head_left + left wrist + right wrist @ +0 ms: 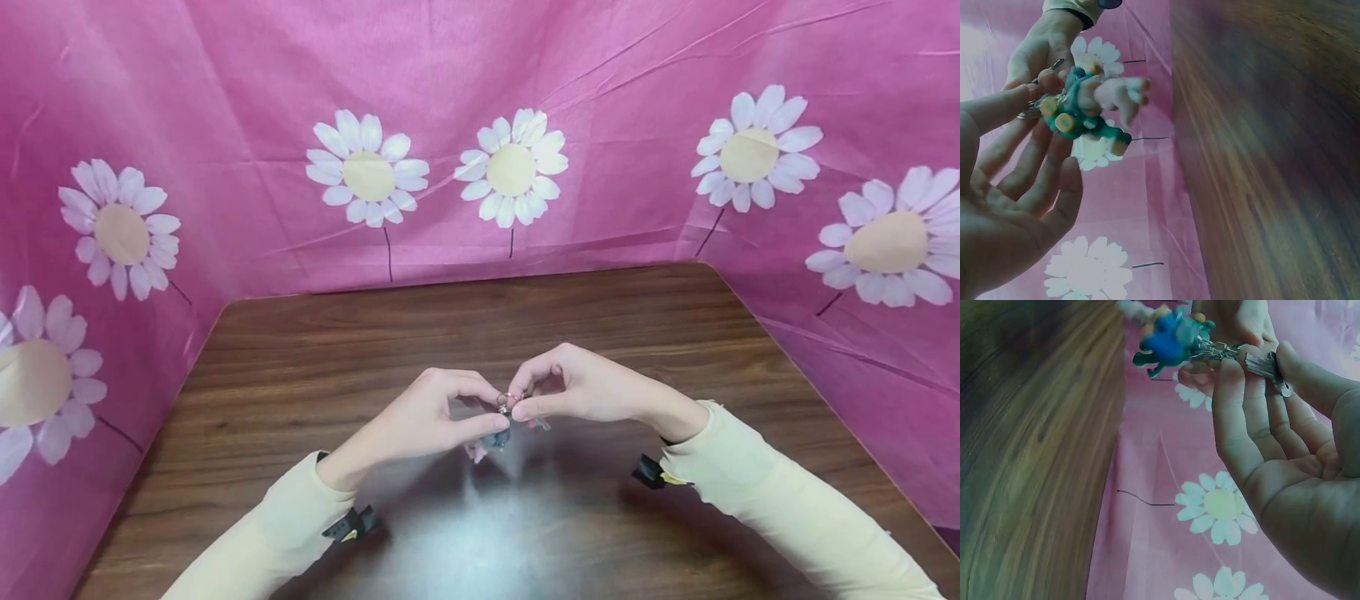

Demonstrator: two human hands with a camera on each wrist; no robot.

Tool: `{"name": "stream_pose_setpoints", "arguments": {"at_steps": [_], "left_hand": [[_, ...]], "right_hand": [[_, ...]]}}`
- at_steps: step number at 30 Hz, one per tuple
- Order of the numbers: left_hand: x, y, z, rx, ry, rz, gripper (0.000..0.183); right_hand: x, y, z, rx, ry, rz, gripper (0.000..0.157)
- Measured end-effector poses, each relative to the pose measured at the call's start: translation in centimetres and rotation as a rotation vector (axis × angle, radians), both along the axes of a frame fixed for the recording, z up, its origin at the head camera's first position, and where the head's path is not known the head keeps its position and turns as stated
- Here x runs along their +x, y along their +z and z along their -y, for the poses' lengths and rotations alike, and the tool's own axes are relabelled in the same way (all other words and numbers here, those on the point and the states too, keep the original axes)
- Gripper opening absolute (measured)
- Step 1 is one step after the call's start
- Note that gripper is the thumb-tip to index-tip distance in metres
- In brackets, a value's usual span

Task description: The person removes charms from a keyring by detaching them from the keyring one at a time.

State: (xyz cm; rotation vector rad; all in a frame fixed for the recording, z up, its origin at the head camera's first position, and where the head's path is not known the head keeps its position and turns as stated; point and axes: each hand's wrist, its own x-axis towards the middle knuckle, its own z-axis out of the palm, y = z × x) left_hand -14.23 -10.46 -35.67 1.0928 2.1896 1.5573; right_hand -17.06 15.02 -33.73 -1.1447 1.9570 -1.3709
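Both hands meet over the middle of the table around a keychain with a metal ring [506,399]. My left hand [431,412] pinches its chain end between thumb and fingertips. From there hang a blue-green figurine charm [1075,103] and a pale pink one [1116,97], their feet pointing away from the hand. At the ring, my right hand [585,387] pinches a silver key [1263,365] between thumb and fingers. Short metal chain links [1213,351] join the charms to the ring. Fingertips of both hands come close together and partly hide the ring.
Under the hands is a dark wood-grain table [337,333], with a bright glare patch near its front. A pink cloth [630,208] with white daisies hangs along the back and both sides. Black straps [352,523] show at the cuffs of the pale sleeves [772,483].
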Motion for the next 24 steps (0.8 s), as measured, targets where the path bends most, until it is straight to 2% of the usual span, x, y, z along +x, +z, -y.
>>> {"name": "stream_pose_setpoints", "arguments": {"at_steps": [2,6,7,8,13,14,15,20,24], "left_hand": [[0.1,0.1,0.0,0.053,-0.001,0.003,0.013],[0.1,0.3,0.2,0.072,0.036,-0.141,0.01],[0.1,0.4,0.2,0.079,0.043,-0.155,0.01],[0.1,0.4,0.2,0.091,0.046,-0.149,0.01],[0.5,0.6,0.5,0.179,0.012,0.048,0.009],[0.6,0.6,0.5,0.182,0.014,0.054,0.009],[0.6,0.7,0.6,0.18,0.017,0.045,0.009],[0.4,0.9,0.7,0.151,0.053,-0.127,0.01],[0.4,1.1,1.0,0.183,0.025,-0.093,0.01]], "right_hand": [[0.1,0.1,0.1,-0.019,0.005,0.011,0.005],[0.3,0.3,0.4,-0.069,-0.008,0.028,0.005],[0.3,0.3,0.4,-0.08,-0.012,0.037,0.006],[0.2,0.3,0.5,-0.09,-0.015,0.045,0.006],[0.4,0.4,0.9,-0.12,-0.023,0.091,0.009],[0.4,0.4,0.9,-0.123,-0.026,0.098,0.009],[0.5,0.5,1.0,-0.128,-0.027,0.102,0.009],[0.7,0.9,1.2,-0.142,-0.047,0.146,0.008],[0.9,1.0,1.4,-0.165,-0.033,0.181,0.01]]}}
